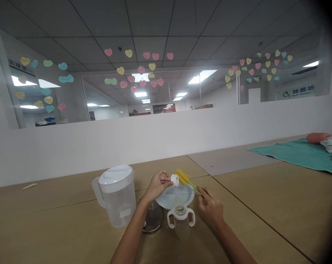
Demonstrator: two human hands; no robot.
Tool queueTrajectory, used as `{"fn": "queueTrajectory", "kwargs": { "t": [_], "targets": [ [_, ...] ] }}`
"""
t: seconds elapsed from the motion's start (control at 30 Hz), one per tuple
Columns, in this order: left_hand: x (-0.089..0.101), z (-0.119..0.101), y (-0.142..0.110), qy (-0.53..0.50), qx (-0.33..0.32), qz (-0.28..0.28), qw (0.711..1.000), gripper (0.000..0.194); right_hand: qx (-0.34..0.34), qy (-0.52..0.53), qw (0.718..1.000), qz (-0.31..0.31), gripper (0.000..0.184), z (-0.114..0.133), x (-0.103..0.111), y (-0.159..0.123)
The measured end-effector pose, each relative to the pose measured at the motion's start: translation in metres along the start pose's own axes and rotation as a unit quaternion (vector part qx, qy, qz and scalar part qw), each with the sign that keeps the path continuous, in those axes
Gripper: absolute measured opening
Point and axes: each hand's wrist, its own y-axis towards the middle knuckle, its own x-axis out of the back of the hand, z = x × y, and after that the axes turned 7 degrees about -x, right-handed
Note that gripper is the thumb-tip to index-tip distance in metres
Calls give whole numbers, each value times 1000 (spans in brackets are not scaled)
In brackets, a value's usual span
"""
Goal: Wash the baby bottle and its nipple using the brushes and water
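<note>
My left hand [158,184] is raised over the table with its fingers pinched on a small white ring-shaped cap [174,180]. My right hand [210,209] grips the green handle of a yellow sponge brush [182,176], whose sponge head touches the cap. Below the two hands lies a white plate [166,200]. In front of it stands a clear baby bottle with two white handles [180,218], open at the top.
A clear plastic pitcher with a white lid [117,196] stands at the left. A glass dome-shaped object [154,218] sits beside my left forearm. A teal cloth [298,154] with bundled things lies far right. A white partition wall [166,135] runs along the table's far edge.
</note>
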Motion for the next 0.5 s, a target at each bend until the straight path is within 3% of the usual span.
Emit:
{"fn": "queueTrajectory", "kwargs": {
  "t": [0.17, 0.3, 0.37, 0.5],
  "targets": [
    [5, -3, 3, 64, -35, -62, 995, 29, 19, 7, 1000, -4, 35, -1, 2, 0],
    [19, -4, 6, 167, -88, -132, 973, 21, 46, 40, 998, 22, 35, 5, 4, -1],
    [27, -6, 5, 221, -90, -115, 964, 25, 48, 49, 997, 30, 34, 7, 6, 0],
    [40, -14, -4, 308, -14, -65, 949, 31, 5, 51, 998, 21, 34, 8, 9, 3]
  ]
}}
